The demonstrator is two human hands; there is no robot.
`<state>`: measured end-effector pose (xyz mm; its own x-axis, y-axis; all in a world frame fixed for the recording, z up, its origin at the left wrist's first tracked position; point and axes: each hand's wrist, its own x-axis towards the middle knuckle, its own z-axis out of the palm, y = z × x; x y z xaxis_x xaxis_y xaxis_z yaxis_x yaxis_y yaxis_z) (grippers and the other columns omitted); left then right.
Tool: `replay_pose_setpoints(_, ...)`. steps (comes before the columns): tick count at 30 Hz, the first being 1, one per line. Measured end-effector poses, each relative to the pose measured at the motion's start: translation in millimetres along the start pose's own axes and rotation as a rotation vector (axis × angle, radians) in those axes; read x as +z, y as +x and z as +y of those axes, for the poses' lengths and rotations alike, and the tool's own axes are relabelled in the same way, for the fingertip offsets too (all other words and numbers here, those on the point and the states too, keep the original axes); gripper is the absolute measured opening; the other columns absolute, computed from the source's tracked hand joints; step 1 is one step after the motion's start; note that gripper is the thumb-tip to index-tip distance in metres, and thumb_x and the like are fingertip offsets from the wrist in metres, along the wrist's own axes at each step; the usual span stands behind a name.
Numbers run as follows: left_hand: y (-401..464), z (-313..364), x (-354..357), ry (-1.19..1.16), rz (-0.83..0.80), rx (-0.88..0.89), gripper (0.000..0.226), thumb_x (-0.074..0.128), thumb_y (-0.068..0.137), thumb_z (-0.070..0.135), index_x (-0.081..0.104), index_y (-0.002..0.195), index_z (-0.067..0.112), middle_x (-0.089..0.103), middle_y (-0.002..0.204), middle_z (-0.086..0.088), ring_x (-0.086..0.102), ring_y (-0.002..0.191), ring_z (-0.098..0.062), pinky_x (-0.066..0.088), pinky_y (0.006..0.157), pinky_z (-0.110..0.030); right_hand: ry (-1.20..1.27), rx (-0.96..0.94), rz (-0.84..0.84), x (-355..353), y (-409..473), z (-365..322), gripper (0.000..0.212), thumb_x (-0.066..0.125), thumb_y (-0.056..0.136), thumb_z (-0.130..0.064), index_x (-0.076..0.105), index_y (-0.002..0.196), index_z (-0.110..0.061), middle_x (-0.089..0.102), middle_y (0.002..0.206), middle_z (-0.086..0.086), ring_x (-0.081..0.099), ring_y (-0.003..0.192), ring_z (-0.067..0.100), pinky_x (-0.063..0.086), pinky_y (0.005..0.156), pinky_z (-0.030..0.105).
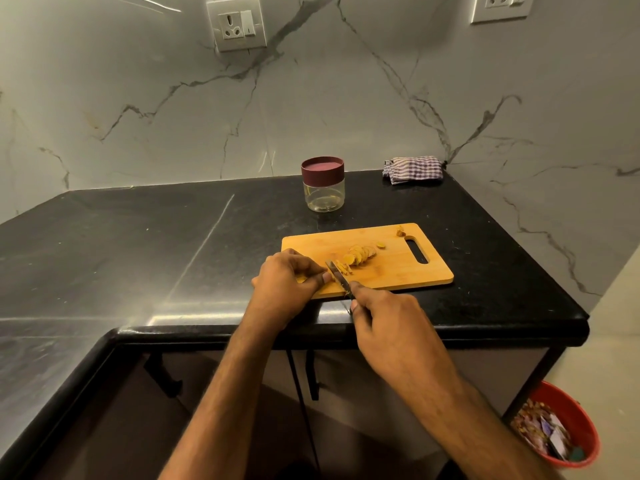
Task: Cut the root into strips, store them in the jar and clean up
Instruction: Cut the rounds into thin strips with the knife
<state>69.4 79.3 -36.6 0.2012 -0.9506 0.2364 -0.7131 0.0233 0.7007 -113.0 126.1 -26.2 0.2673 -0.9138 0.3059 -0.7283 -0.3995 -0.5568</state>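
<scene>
Head view: cutting under way, nothing stored yet. Near the middle of the wooden cutting board (388, 268), a fanned row of orange root slices (360, 254), with a few thin strips (344, 269) just beside the blade at about 7 o'clock from the row. Left hand (287, 282) curled, fingertips pinching a piece of root against the board at the blade's side. Right hand (384, 320) wrapped round the handle of the knife (337, 275), blade down on the board. Most slices not yet turned into strips. Jar (323, 185) at 12 o'clock from the board, well apart, lid on, glass looking bare inside. Checked cloth (412, 169) at 1 o'clock, untouched; small scrap (401, 232) by the board's handle slot. Left to do: remaining strips, filling, wiping up.
</scene>
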Motion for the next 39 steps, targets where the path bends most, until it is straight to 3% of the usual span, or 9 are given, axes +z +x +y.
replay_pose_setpoints(9, 1.8, -2.5, 0.7, 0.013, -0.014, 0.002, 0.005, 0.076, 0.083, 0.046, 0.075, 0.082, 0.042, 0.060, 0.095, 0.018, 0.056, 0.102, -0.015, 0.048, 0.094, -0.057, -0.021, -0.019, -0.008, -0.3, 3.3, -0.9, 0.040, 0.043, 0.100, -0.034, 0.043, 0.140, -0.033, 0.064, 0.109, -0.010, 0.045, 0.079, 0.000, 0.036, 0.065, 0.009)
replay_pose_setpoints(12, 2.1, -2.5, 0.6, 0.021, -0.013, 0.005, 0.006, 0.076, 0.083, 0.048, 0.074, 0.079, 0.043, 0.060, 0.093, 0.018, 0.057, 0.102, -0.016, 0.049, 0.093, -0.057, -0.064, -0.021, -0.018, 1.7, 8.8, -4.3, 0.037, 0.043, 0.100, -0.033, 0.047, 0.136, -0.033, 0.064, 0.106, -0.008, 0.045, 0.077, 0.002, 0.033, 0.057, 0.008)
replay_pose_setpoints(16, 1.6, -2.6, 1.0, 0.029, 0.002, 0.006, 0.007, 0.076, 0.083, 0.047, 0.076, 0.083, 0.040, 0.060, 0.091, 0.016, 0.057, 0.100, -0.016, 0.049, 0.092, -0.057, -0.119, 0.010, -0.031, 8.9, 20.0, -11.3, 0.029, 0.046, 0.099, -0.027, 0.055, 0.126, -0.029, 0.065, 0.099, -0.004, 0.057, 0.082, 0.010, 0.050, 0.067, 0.023)
replay_pose_setpoints(20, 1.2, -0.3, 0.8, 0.047, 0.008, 0.003, 0.007, 0.076, 0.083, 0.045, 0.077, 0.085, 0.038, 0.059, 0.089, 0.016, 0.058, 0.097, -0.015, 0.050, 0.090, -0.056, -0.102, 0.025, -0.054, 9.8, 22.4, -13.4, 0.026, 0.047, 0.098, -0.025, 0.057, 0.122, -0.026, 0.065, 0.098, -0.003, 0.059, 0.082, 0.011, 0.055, 0.071, 0.028)
replay_pose_setpoints(29, -1.5, 3.7, 1.4, 0.085, 0.007, 0.001, 0.007, 0.074, 0.085, 0.045, 0.071, 0.080, 0.042, 0.057, 0.090, 0.017, 0.057, 0.100, -0.017, 0.050, 0.092, -0.056, -0.122, 0.010, -0.061, -1.9, -15.9, -8.2, 0.039, 0.044, 0.099, -0.030, 0.043, 0.137, -0.035, 0.061, 0.087, -0.008, 0.059, 0.077, 0.007, 0.053, 0.066, 0.022)
replay_pose_setpoints(35, -5.0, -1.1, 1.8, 0.012, 0.040, 0.037, 0.006, 0.076, 0.083, 0.046, 0.076, 0.086, 0.040, 0.062, 0.092, 0.016, 0.059, 0.094, -0.011, 0.051, 0.089, -0.055, -0.262, -0.018, -0.054, -8.1, -7.0, -0.1, 0.051, 0.045, 0.099, -0.024, 0.029, 0.144, -0.042, 0.061, 0.105, -0.006, 0.058, 0.094, 0.013, 0.052, 0.077, 0.031)
replay_pose_setpoints(39, -11.2, -1.0, 2.4, -0.054, 0.095, 0.059, 0.009, 0.078, 0.082, 0.043, 0.073, 0.089, 0.045, 0.060, 0.095, 0.017, 0.059, 0.095, -0.006, 0.052, 0.089, -0.052, -0.231, -0.035, -0.033, -8.0, -3.1, 1.0, 0.046, 0.043, 0.099, -0.029, 0.033, 0.143, -0.041, 0.061, 0.111, -0.008, 0.058, 0.099, 0.013, 0.051, 0.080, 0.031)
